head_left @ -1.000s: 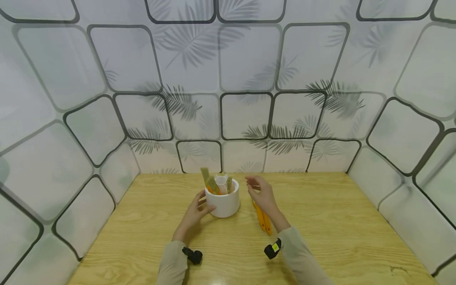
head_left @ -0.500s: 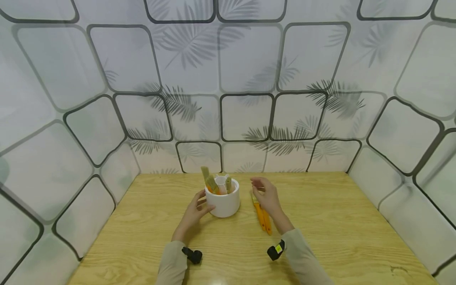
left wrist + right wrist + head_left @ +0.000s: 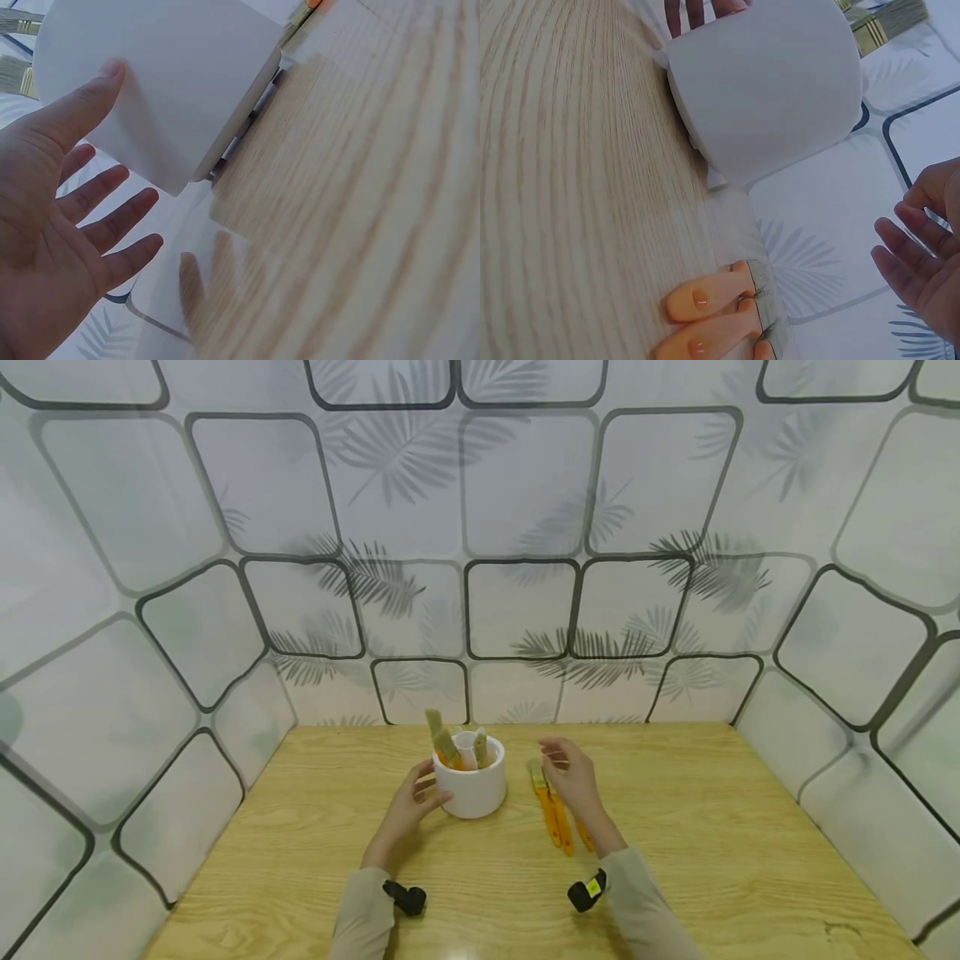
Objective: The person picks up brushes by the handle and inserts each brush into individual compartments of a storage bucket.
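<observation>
A white round container (image 3: 471, 793) stands upright on the table, with several paintbrushes (image 3: 447, 747) in it, bristles up. My left hand (image 3: 408, 810) is at its left side. In the left wrist view the thumb (image 3: 105, 86) lies against the container's wall, while the other fingers are spread loosely beside it. To the right, three orange-handled paintbrushes (image 3: 551, 814) lie side by side on the wood, partly covered by my right hand (image 3: 573, 777). That hand hovers over them with loosely bent fingers and nothing visible in it; in the right wrist view the hand (image 3: 930, 255) is apart from the brushes.
The wooden table (image 3: 315, 827) meets a patterned wall covering (image 3: 517, 610) at the back and sides. Inside the container, a white inner piece (image 3: 467, 743) stands among the brushes. A black camera is strapped to each wrist.
My right hand has shifted right, away from the container, uncovering more of the loose paintbrushes; a third handle now shows. The left hand and container stay in place.
</observation>
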{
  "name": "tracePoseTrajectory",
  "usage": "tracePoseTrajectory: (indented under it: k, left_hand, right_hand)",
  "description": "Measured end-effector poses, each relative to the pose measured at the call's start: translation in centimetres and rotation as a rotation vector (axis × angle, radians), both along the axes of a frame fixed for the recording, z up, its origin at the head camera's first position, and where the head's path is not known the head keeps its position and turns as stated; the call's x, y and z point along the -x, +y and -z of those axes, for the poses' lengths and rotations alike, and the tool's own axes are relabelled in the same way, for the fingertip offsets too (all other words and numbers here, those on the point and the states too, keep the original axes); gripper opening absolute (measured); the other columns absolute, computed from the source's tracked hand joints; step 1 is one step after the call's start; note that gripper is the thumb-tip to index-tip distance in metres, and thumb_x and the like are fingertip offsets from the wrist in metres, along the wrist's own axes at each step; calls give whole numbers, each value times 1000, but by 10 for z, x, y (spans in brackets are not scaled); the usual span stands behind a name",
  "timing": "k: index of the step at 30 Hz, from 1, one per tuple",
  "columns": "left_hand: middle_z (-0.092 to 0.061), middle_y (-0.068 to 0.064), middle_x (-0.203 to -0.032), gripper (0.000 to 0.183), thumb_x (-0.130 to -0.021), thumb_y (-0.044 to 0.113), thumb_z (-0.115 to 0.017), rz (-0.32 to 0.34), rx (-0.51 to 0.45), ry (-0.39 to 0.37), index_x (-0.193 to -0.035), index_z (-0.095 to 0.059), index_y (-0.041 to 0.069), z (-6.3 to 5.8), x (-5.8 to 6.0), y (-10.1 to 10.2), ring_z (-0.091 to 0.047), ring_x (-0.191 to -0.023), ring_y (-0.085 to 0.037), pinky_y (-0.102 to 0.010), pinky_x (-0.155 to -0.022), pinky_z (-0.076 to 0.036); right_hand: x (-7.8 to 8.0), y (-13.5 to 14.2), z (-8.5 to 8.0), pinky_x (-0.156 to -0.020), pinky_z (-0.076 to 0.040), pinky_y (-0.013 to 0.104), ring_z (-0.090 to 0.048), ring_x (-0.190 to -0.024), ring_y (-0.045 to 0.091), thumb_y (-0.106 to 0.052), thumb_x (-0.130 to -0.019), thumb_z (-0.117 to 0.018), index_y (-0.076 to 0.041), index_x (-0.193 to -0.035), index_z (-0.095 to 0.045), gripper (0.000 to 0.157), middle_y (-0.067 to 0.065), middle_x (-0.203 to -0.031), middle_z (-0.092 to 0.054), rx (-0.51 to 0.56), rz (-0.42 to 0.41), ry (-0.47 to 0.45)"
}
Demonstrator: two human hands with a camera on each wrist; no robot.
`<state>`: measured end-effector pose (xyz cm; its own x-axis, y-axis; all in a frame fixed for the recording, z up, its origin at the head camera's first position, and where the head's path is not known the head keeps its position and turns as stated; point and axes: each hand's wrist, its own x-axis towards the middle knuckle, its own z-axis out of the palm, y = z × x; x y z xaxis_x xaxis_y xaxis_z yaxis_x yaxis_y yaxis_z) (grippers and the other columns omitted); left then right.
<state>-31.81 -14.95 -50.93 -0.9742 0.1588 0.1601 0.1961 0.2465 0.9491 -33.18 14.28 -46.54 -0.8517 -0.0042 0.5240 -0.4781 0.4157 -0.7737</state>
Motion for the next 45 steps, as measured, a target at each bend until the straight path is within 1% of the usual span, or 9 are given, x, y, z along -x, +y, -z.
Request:
tracePoseTrajectory:
  k: [6,16,20,23,28,32,35,41,45]
  left_hand:
    - [-41,-16,-140,69,-82,26,-71,-16,21,19,-140,-36,12,2,-1,-1,-44,-124,-38,-58,-105,-31]
    - [-39,-14,-141,67,-82,25,-71,-10,-1,13,-139,-37,12,4,0,-4,-43,-125,-38,-58,-106,-30]
    - [-40,-15,-140,68,-82,25,-71,-9,-2,11,-139,-37,12,5,0,-4,-43,-125,-38,-57,-106,-30]
    - [-40,-16,-140,68,-83,25,-71,-7,1,16,-140,-36,11,5,0,-3,-43,-125,-38,-56,-106,-31]
    - [-40,-17,-139,69,-82,23,-71,2,-8,23,-140,-36,10,5,-1,-2,-43,-125,-40,-57,-106,-31]
    - [-39,-18,-139,69,-83,21,-71,11,-1,20,-141,-35,11,4,-1,-1,-42,-125,-39,-54,-107,-32]
    - [-37,-19,-140,68,-84,19,-70,19,1,5,-141,-34,10,0,-3,0,-41,-126,-41,-54,-104,-35]
    - [-32,-24,-143,68,-86,13,-67,51,-11,-41,-143,-30,8,-22,-15,4,-36,-127,-47,-56,-100,-39]
    - [-30,-23,-145,70,-87,15,-66,62,20,-51,-145,-27,7,-29,-19,5,-35,-128,-46,-55,-100,-39]
  right_hand:
    - [-2,5,5,-75,-56,42,-64,-87,29,1,-87,-60,-2,-109,-64,23,14,-97,-65,-4,34,-42]
    - [-6,12,13,-75,-56,41,-63,-86,30,2,-86,-60,-2,-110,-63,24,18,-98,-65,-6,67,-64]
    - [-8,16,12,-75,-56,41,-63,-87,30,1,-87,-60,-4,-110,-63,23,16,-98,-64,-11,77,-79]
    - [-10,20,12,-74,-55,42,-63,-88,30,1,-88,-58,-3,-110,-63,23,15,-99,-64,-11,90,-102]
    - [-10,27,15,-76,-55,42,-62,-89,31,1,-88,-57,-2,-112,-62,25,18,-102,-63,-12,104,-144]
    - [-10,32,16,-77,-55,43,-61,-91,31,-1,-89,-57,-2,-114,-61,25,19,-104,-62,-10,111,-193]
    - [-9,35,18,-77,-55,44,-61,-91,32,-2,-89,-57,-2,-114,-61,26,19,-103,-62,-15,122,-213]
    - [-6,40,22,-73,-56,41,-62,-91,34,-2,-88,-56,1,-114,-61,26,19,-103,-62,-35,139,-219]
    - [-7,43,22,-69,-57,39,-62,-90,34,-3,-88,-56,1,-114,-61,27,20,-103,-62,-33,134,-236]
